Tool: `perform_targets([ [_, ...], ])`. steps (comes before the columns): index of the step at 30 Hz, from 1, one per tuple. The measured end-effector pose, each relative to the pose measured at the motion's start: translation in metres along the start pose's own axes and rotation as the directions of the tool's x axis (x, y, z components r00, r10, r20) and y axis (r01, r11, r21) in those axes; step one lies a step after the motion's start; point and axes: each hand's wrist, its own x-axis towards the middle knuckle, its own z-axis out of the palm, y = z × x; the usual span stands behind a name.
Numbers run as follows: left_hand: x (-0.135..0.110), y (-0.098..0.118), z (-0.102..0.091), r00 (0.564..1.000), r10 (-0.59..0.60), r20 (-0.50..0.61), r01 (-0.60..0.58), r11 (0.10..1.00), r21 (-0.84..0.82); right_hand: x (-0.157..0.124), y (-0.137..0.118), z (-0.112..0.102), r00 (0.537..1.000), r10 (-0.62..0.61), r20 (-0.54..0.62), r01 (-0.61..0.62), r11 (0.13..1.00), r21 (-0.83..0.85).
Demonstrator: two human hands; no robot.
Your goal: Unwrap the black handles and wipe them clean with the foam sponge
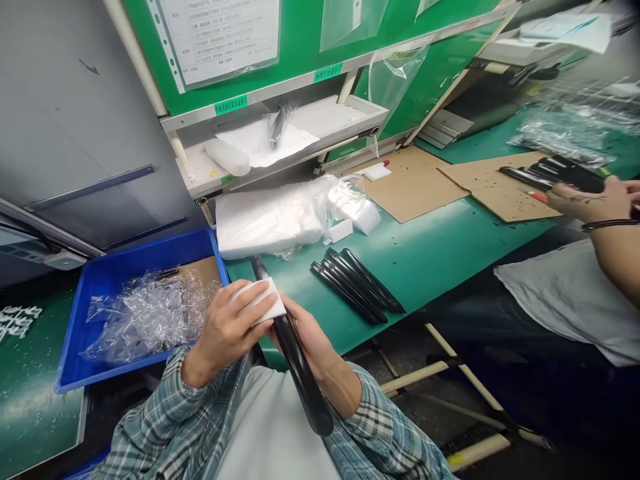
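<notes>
A long, glossy black strip-like piece (295, 363) lies slantwise in front of my body, its rounded end toward my lap. My left hand (231, 327) is closed around a white sponge (270, 300), which is pressed against the upper part of the black piece. Gripping that same piece from its right side is my right hand (313, 337), its fingers partly hidden behind it. Several similar black pieces (353, 283) lie side by side on the green tabletop (425, 247), to the right of my hands.
Left of me stands a blue bin (70, 333) with crumpled clear bags (145, 313). White foam packaging (270, 220) lies under a shelf (350, 117). Cardboard sheets (410, 183) cover part of the table. At right, a co-worker's hands (595, 200) are at more black pieces (550, 172).
</notes>
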Motion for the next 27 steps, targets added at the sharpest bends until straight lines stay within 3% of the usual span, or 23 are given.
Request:
perform_targets([
  [5,-0.005,0.006,0.008,0.998,0.064,0.030,-0.060,0.991,-0.122,0.003,-0.012,-0.001,0.990,0.139,-0.001,-0.139,0.989,0.050],
  [9,-0.001,0.017,0.012,0.999,0.031,0.010,-0.031,0.998,-0.048,0.013,-0.019,-0.005,0.989,0.146,-0.017,-0.146,0.989,0.025],
  [14,-0.024,0.035,0.004,0.983,0.181,0.026,-0.168,0.949,-0.267,0.030,-0.030,-0.005,0.991,-0.114,-0.076,0.120,0.990,0.079],
  [15,-0.031,0.035,0.003,0.991,0.132,-0.014,-0.130,0.943,-0.306,0.032,-0.032,-0.004,0.983,-0.163,-0.086,0.171,0.981,0.095],
  [17,-0.043,0.033,0.002,0.987,-0.139,-0.079,0.096,0.909,-0.405,0.032,-0.038,-0.001,0.969,-0.225,-0.100,0.237,0.963,0.131],
  [18,-0.047,0.033,0.004,0.943,-0.326,-0.072,0.253,0.838,-0.483,0.032,-0.040,0.001,0.965,-0.242,-0.106,0.256,0.955,0.152],
  [20,-0.052,0.036,0.012,0.790,-0.611,0.037,0.484,0.587,-0.649,0.031,-0.043,0.004,0.960,-0.252,-0.120,0.271,0.944,0.189],
  [21,-0.053,0.039,0.017,0.729,-0.678,0.098,0.531,0.468,-0.706,0.030,-0.044,0.006,0.960,-0.251,-0.128,0.273,0.940,0.204],
  [22,-0.053,0.043,0.023,0.700,-0.703,0.126,0.539,0.404,-0.739,0.030,-0.045,0.008,0.958,-0.253,-0.135,0.278,0.936,0.216],
  [23,-0.052,0.046,0.029,0.701,-0.703,0.116,0.528,0.404,-0.747,0.031,-0.046,0.009,0.956,-0.258,-0.142,0.285,0.932,0.225],
  [24,-0.051,0.050,0.035,0.725,-0.685,0.078,0.511,0.459,-0.727,0.031,-0.046,0.011,0.952,-0.266,-0.149,0.295,0.927,0.231],
  [27,-0.045,0.054,0.048,0.819,-0.570,-0.071,0.435,0.696,-0.572,0.033,-0.044,0.016,0.941,-0.294,-0.169,0.327,0.918,0.223],
])
